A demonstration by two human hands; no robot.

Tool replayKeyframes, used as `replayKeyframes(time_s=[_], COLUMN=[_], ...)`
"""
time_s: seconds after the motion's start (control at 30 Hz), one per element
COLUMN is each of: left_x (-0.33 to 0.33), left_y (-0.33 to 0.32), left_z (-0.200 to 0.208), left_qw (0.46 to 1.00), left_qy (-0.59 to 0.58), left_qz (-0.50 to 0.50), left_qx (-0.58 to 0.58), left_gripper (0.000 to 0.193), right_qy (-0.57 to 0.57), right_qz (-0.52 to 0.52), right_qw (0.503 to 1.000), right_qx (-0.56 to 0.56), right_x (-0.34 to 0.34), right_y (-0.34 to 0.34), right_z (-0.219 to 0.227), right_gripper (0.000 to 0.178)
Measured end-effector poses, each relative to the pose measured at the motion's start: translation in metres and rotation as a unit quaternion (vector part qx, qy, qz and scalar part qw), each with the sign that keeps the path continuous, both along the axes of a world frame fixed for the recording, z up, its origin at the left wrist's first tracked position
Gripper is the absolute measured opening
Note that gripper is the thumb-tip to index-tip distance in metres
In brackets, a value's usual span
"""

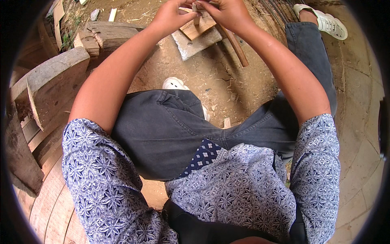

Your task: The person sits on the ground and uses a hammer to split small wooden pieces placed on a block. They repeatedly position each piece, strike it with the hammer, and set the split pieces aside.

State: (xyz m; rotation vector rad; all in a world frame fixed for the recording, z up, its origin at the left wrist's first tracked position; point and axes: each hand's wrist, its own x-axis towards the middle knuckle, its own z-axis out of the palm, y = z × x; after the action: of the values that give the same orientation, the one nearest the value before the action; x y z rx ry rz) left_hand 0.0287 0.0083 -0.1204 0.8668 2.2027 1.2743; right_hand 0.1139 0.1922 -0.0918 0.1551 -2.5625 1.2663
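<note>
At the top edge, my left hand [175, 15] and my right hand [224, 13] come together with fingers closed around a small wooden piece [196, 19]. It stands upright over a flat wooden block [207, 27]; I cannot tell whether it is set into the block or only rests on it. Under the block lies a grey slab [191, 51] on the ground. A brown wooden handle [237, 49] slants down beside the block, below my right hand; its upper end is hidden. The frame's edge cuts off part of my fingers.
Thick timber pieces [115, 33] and a curved wooden piece [53, 71] lie on the left. Wood chips and shavings litter the dirt floor [162, 67]. Thin dark rods [280, 14] run along the upper right, near my outstretched leg and white shoe [327, 25].
</note>
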Motion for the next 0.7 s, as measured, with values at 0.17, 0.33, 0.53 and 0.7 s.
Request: replayKeyframes(time_s=[0.17, 0.33, 0.53, 0.7], left_x=[0.010, -0.005, -0.013, -0.014], left_y=[0.002, 0.000, -0.005, -0.006], left_z=[0.012, 0.014, 0.003, 0.001], left_qw=[0.985, 0.995, 0.988, 0.988], left_qy=[-0.151, -0.055, -0.109, -0.104], left_qz=[0.046, 0.072, 0.074, 0.036], left_qx=[0.067, 0.051, 0.086, 0.111], left_gripper=[0.031, 0.028, 0.019, 0.014], right_qy=[0.034, 0.027, 0.040, 0.039], right_qz=[0.000, 0.012, 0.024, 0.048], right_qw=[0.999, 0.999, 0.999, 0.998], right_qx=[0.012, 0.023, 0.014, 0.030], right_x=[-0.001, -0.005, -0.008, -0.011], right_y=[-0.001, -0.001, 0.002, 0.004], right_z=[-0.001, 0.003, 0.003, 0.003], right_gripper=[0.018, 0.016, 0.014, 0.013])
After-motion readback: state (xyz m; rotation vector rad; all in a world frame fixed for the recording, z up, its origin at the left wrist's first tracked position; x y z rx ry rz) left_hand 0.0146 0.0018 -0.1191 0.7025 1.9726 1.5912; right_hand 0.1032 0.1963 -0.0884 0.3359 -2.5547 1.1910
